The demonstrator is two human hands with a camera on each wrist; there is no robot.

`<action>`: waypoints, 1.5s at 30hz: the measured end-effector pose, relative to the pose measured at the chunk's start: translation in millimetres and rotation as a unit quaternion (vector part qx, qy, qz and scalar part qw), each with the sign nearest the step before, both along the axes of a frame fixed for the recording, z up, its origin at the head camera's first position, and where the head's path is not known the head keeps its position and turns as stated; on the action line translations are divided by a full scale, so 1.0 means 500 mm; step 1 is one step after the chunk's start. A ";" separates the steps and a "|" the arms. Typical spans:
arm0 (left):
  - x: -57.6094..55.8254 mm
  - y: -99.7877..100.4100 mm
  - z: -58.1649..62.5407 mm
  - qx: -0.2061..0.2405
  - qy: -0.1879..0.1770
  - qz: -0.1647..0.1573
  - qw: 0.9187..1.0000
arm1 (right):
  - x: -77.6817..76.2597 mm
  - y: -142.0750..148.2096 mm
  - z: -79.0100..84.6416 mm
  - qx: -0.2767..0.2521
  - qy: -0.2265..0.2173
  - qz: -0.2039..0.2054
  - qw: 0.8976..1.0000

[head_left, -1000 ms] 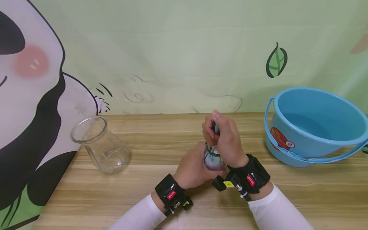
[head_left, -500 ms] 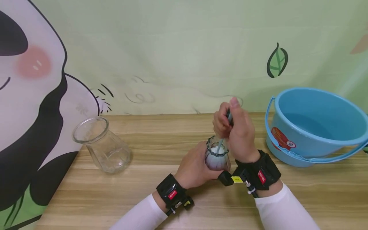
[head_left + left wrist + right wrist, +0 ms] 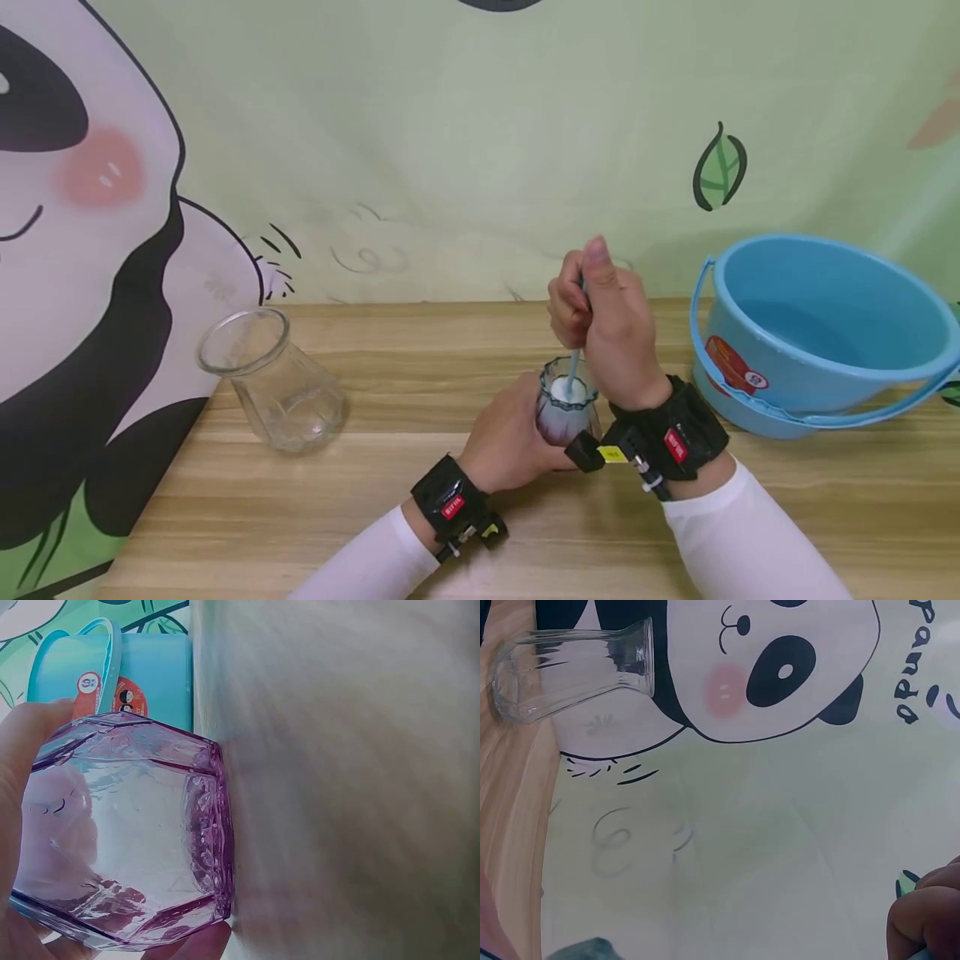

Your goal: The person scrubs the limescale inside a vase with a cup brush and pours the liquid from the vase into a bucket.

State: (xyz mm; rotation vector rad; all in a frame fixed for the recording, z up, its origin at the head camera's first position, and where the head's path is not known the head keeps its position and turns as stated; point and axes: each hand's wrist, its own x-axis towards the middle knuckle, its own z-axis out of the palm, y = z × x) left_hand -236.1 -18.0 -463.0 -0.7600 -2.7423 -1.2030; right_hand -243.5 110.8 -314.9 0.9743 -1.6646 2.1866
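Observation:
My left hand (image 3: 502, 433) wraps around a small glass vase (image 3: 557, 423) and holds it upright on the table. The glass shades from blue-green at the scalloped rim to purple below; in the left wrist view the faceted vase (image 3: 142, 832) is seen close up with the fingers around it. Above the rim my right hand (image 3: 611, 329), thumb up, grips a bottle brush (image 3: 574, 367). Its thin blue-grey handle runs down through the mouth, and a whitish head shows inside the vase. Curled right fingers (image 3: 926, 922) appear at the corner of the right wrist view.
A clear, wide-mouthed glass vase (image 3: 288, 400) stands on the wooden table (image 3: 375, 358) at the left. A light-blue bucket (image 3: 795, 392) with its handle lowered is at the right. Behind the table hangs a green panda-print backdrop (image 3: 450, 150).
My right hand has lifted away from the vase's mouth, baring the rim and the brush handle. It swung right, then slightly back left. My left hand keeps its hold.

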 end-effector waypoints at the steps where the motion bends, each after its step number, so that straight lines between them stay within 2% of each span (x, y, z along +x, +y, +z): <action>1: 0.000 0.000 -0.001 0.000 -0.002 0.000 1.000 | 0.000 0.000 0.001 0.003 -0.001 -0.001 1.000; 9: 0.000 -0.003 -0.007 0.000 0.000 -0.004 1.000 | 0.000 0.001 0.010 0.025 0.012 -0.017 0.999; 18: 0.001 -0.002 -0.007 0.007 0.021 -0.010 1.000 | 0.002 0.001 0.026 0.026 0.025 -0.006 0.999; 24: 0.001 -0.001 -0.006 0.004 0.038 -0.010 0.999 | 0.007 0.001 0.051 0.013 0.035 0.002 0.999; 33: 0.000 0.002 -0.002 0.005 0.034 -0.014 0.999 | 0.010 0.007 0.087 0.003 0.034 0.013 0.999; 45: 0.003 0.001 0.002 0.021 0.013 -0.017 1.000 | 0.014 0.014 0.119 -0.049 0.034 0.047 0.997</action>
